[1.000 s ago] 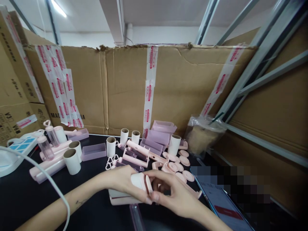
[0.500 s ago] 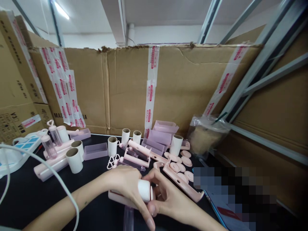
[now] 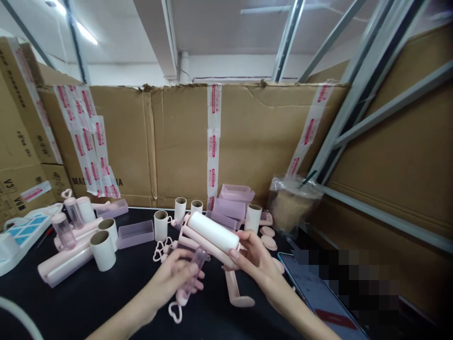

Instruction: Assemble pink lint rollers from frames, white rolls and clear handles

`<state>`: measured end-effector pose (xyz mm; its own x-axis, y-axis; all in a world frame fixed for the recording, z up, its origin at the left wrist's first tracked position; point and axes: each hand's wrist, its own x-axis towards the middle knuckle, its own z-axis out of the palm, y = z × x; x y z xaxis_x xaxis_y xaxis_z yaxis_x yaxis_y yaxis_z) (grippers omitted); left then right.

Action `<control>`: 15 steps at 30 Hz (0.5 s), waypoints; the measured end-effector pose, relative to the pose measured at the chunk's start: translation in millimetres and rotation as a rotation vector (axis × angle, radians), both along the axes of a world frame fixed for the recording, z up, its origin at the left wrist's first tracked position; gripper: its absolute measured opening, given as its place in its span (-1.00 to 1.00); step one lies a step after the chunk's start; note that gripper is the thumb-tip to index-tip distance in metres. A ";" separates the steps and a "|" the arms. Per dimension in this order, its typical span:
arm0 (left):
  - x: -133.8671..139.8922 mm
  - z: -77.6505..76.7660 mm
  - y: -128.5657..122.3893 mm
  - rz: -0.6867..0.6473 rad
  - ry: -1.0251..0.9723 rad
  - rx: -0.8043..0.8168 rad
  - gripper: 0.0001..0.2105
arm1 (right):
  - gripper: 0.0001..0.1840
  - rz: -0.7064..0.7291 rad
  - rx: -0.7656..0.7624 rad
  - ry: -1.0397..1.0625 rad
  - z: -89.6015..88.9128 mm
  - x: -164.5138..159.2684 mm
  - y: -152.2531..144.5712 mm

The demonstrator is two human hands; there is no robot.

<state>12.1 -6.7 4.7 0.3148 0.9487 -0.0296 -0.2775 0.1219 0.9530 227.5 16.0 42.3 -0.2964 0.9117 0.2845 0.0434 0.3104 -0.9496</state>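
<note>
My left hand (image 3: 173,276) is closed around a clear purple tube (image 3: 198,262) with a pink end and a pink heart-shaped loop (image 3: 175,311) hanging toward me. Just above it, my right hand (image 3: 258,259) grips the right end of a pink holder (image 3: 208,248) with a white roll (image 3: 214,231) seated along it. The roll tilts down to the right, and the tube's upper end is near the holder. Below my right hand lies a loose pink bracket-like part (image 3: 233,288). Pink discs (image 3: 269,242) lie beyond the right hand, partly hidden by it.
White cardboard-core rolls (image 3: 102,250) and pink holders stand or lie at left. Purple trays (image 3: 136,233) sit on the black table, several stacked at the back. A bagged drink cup (image 3: 293,203) stands back right, a phone (image 3: 318,293) lies at right, and a power strip (image 3: 24,236) is far left.
The white roll and pink holder have risen and moved away from me in my right hand. My left hand has let go of them and picked up the clear purple tube.
</note>
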 end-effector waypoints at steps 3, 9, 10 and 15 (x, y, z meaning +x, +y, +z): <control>1.4 -17.8 -1.1 0.044 0.108 0.059 -0.60 | -0.78 -0.027 0.326 -0.418 5.4 8.4 20.4; -16.4 -31.0 10.2 0.251 0.212 0.271 -0.62 | -0.89 -0.305 0.571 -0.900 55.1 47.2 121.7; -17.5 -30.5 9.9 0.252 0.216 0.297 -0.64 | -0.89 -0.328 0.566 -0.943 59.6 51.4 139.0; -16.8 -28.3 6.6 0.217 0.223 0.335 -0.68 | -0.70 -0.371 0.528 -1.030 55.1 58.0 187.3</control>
<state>-4.7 0.0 -23.6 0.1285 0.9607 0.2459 -0.0462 -0.2419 0.9692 285.5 203.3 97.4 -0.3486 0.8319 0.4317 0.8711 0.4576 -0.1784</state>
